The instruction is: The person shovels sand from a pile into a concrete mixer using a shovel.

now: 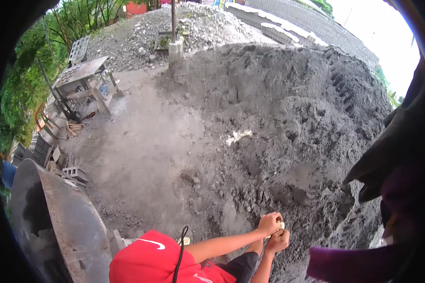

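Neither my left hand nor my right hand can be made out. Dark cloth and a purple piece of fabric hang close to the camera at the right; whether they cover a hand or arm is unclear. Below, a co-worker in red leans in from the bottom edge, both bare forearms stretched to the right. The co-worker's hands are together around a small pale object, above the edge of a grey heap of wet-looking sand or mortar.
A large metal drum or tub stands at the lower left. Hollow blocks lie behind it. Farther back are a worn table, a post in a concrete base, a gravel pile and long rows of stacked blocks.
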`<state>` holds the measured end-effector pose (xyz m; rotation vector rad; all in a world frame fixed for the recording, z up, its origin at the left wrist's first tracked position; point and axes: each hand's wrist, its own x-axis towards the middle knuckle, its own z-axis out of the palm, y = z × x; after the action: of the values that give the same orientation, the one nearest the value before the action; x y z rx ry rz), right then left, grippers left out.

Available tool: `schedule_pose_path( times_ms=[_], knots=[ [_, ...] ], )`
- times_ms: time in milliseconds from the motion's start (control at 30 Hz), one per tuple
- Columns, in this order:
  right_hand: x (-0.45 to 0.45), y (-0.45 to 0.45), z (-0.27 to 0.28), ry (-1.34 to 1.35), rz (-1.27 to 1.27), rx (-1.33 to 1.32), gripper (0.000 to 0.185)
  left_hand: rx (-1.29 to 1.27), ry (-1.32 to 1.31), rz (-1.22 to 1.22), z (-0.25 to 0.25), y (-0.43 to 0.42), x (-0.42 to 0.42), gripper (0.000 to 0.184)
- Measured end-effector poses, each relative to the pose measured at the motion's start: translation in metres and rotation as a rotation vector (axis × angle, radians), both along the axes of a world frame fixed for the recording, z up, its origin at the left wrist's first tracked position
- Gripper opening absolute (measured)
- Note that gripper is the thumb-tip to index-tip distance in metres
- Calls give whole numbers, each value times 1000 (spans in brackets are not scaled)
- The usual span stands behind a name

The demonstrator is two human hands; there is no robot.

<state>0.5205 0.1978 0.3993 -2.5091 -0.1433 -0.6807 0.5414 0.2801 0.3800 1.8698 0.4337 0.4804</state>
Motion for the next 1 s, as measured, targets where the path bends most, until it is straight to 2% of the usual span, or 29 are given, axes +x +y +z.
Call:
schedule_pose_path(
  times_ms=[200, 267, 367, 533, 633, 733, 900, 1000],
  knots=[
    [-91, 31, -37, 62, 3, -130, 24, 84, 253, -7, -31, 30, -92, 10],
    [-123, 36, -51, 218, 44, -195, 21, 142, 295, -100, -51, 40, -128, 14],
    [-148, 33, -62, 368, 117, -86, 19, 183, 335, -159, -63, 40, -157, 18],
    [-147, 34, -49, 387, 177, -77, 19, 215, 357, -145, -64, 34, -149, 19],
    [-150, 39, -38, 412, 174, -98, 21, 309, 315, -19, -62, 32, -139, 17],
    [-142, 28, -54, 412, 169, -123, 21, 295, 205, 44, -61, 31, -139, 14],
    [-121, 23, -53, 94, 376, -158, 6, 244, 115, 137, -44, 36, -125, 12],
    [-111, 43, -68, 148, 387, -83, 9, 330, 165, 194, -61, 55, -111, 14]
  ],
)
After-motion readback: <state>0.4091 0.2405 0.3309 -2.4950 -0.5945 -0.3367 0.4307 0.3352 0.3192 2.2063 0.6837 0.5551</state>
